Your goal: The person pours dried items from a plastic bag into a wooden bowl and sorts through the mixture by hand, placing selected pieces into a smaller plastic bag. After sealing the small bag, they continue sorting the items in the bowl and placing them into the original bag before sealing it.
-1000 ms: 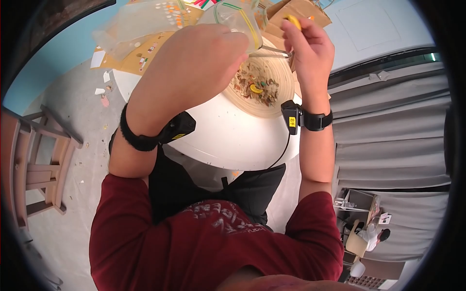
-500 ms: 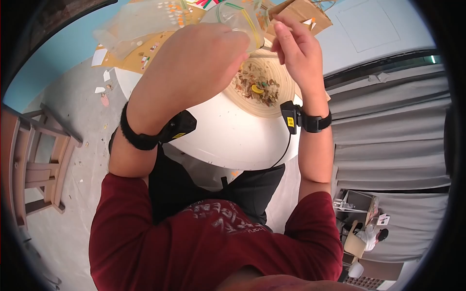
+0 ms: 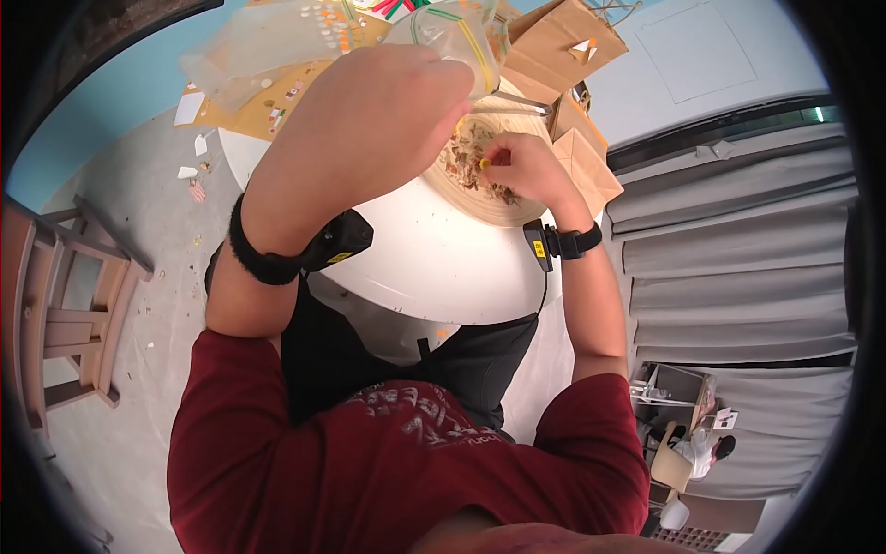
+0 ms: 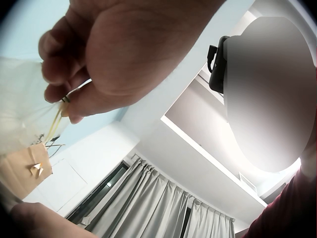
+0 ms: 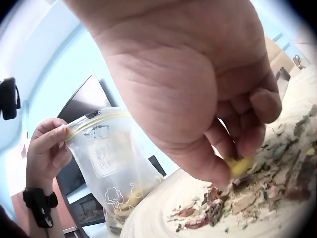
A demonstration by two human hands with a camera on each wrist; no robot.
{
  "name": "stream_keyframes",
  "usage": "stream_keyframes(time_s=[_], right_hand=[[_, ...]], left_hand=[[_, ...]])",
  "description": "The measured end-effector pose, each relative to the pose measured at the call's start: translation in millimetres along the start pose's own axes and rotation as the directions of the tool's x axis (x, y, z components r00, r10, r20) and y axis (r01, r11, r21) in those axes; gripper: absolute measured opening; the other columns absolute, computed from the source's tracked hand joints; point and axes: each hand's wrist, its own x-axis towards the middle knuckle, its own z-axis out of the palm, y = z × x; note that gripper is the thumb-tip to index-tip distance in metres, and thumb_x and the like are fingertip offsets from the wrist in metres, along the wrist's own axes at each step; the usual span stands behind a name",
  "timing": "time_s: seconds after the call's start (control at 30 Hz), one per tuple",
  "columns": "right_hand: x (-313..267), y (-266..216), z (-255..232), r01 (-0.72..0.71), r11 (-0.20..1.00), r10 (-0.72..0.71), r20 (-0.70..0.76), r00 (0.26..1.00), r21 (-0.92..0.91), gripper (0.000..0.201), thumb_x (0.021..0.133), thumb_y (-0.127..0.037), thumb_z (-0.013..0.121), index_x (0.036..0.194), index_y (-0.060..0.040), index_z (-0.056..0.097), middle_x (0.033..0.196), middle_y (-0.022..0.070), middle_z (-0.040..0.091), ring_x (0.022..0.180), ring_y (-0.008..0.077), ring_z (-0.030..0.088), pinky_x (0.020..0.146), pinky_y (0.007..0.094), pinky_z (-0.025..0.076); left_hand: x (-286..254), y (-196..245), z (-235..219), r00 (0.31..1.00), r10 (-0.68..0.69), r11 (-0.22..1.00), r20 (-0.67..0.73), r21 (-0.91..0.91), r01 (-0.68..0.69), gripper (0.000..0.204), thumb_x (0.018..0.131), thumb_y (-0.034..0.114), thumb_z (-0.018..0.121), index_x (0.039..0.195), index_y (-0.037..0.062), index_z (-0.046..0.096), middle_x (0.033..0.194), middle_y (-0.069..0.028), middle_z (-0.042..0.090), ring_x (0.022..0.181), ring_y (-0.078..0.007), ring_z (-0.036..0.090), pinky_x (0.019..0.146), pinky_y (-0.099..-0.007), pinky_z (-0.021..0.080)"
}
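Observation:
My left hand (image 3: 369,120) pinches the top edge of a clear zip bag (image 5: 111,163) with a yellow seal. Printed trees show on the bag, and some yellowish pieces lie at its bottom. In the left wrist view, thumb and fingers (image 4: 74,99) meet at the bag's edge. My right hand (image 3: 526,168) is low over a round wooden plate (image 3: 508,214). Its thumb and fingertips pinch a small yellow piece (image 5: 239,167), close over a pile of dry, shredded bits (image 5: 247,201) on the plate. What the yellow piece is, I cannot tell.
Metal tongs (image 3: 512,104) lie across the plate's far side. Brown paper bags (image 3: 563,46) stand behind on the right. A large translucent sheet (image 3: 249,55) with orange dots covers the back left. The white table (image 3: 434,263) curves toward my lap.
My right hand, raised near the bag with a yellow piece a second ago, has come down to the plate and now pinches the yellow piece there. My left hand has stayed put.

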Motion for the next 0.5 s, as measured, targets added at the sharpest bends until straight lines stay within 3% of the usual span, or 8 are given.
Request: stream_keyframes(time_s=[0.07,0.1,0.13,0.2,0.3,0.4,0.5], right_hand=[[-1,-16,-9,0.03,0.997,-0.042,-0.151,0.988,-0.077,0.023,0.076,-0.011,0.082,0.093,0.0005,0.072,0.08,0.0094,0.071,0.072,0.0182,0.066,0.069,0.0327,0.053],[0,-21,-14,0.139,0.99,-0.127,-0.324,0.937,0.012,0.021,0.079,-0.01,0.082,0.095,0.0005,0.072,0.082,0.0078,0.072,0.072,0.0154,0.065,0.068,0.0302,0.053],[1,-27,-20,0.257,0.963,-0.185,-0.494,0.85,0.081,0.019,0.083,-0.009,0.081,0.097,0.0004,0.072,0.084,0.0063,0.072,0.071,0.0127,0.063,0.067,0.0277,0.052],[-2,-57,-40,0.384,0.869,-0.068,-0.692,0.718,0.313,0.015,0.091,-0.007,0.076,0.102,0.002,0.071,0.089,0.0042,0.072,0.072,0.0093,0.063,0.063,0.0234,0.05],[-7,-109,-56,0.692,0.668,-0.152,-0.86,0.487,0.274,0.015,0.095,-0.006,0.073,0.106,0.0041,0.071,0.094,0.0047,0.073,0.074,0.0094,0.066,0.06,0.0216,0.05],[-1,-122,-60,0.584,0.699,-0.269,-0.606,0.749,0.412,0.02,0.096,-0.005,0.072,0.114,0.0052,0.071,0.095,0.0088,0.073,0.077,0.0121,0.067,0.062,0.0247,0.052],[22,-89,-55,0.46,0.781,-0.147,-0.592,0.793,0.422,0.022,0.095,-0.008,0.072,0.114,0.0039,0.071,0.096,0.0063,0.075,0.079,0.0101,0.07,0.059,0.0224,0.051]], left_hand=[[0,-1,0,1.0,0.006,1.0,-0.006,0.0,-0.006,0.014,0.093,0.014,0.067,0.086,0.0026,0.061,0.075,-0.015,0.06,0.075,-0.0381,0.06,0.067,-0.0467,0.046],[-1,-1,1,1.0,0.008,1.0,-0.01,-0.003,-0.008,0.014,0.093,0.014,0.067,0.086,0.0027,0.061,0.075,-0.0149,0.06,0.075,-0.038,0.06,0.067,-0.0468,0.046],[0,-1,1,1.0,0.011,1.0,-0.013,-0.008,-0.011,0.014,0.093,0.014,0.067,0.086,0.0028,0.061,0.075,-0.0149,0.06,0.075,-0.0379,0.06,0.067,-0.0468,0.046],[0,1,2,1.0,0.007,1.0,-0.008,-0.011,-0.007,0.014,0.093,0.014,0.067,0.086,0.0029,0.061,0.075,-0.0146,0.06,0.074,-0.0377,0.06,0.067,-0.0468,0.046],[1,2,3,1.0,0.007,1.0,0.004,-0.006,-0.007,0.013,0.093,0.014,0.067,0.087,0.003,0.062,0.075,-0.0143,0.06,0.074,-0.0374,0.06,0.067,-0.0467,0.046],[1,2,3,1.0,0.016,1.0,-0.001,-0.006,-0.016,0.013,0.093,0.014,0.067,0.087,0.003,0.062,0.075,-0.0142,0.06,0.074,-0.0374,0.06,0.067,-0.0467,0.046],[0,-1,0,0.999,0.022,1.0,-0.023,-0.013,-0.022,0.013,0.093,0.014,0.067,0.087,0.003,0.062,0.075,-0.0143,0.06,0.075,-0.0375,0.06,0.067,-0.0466,0.046]])
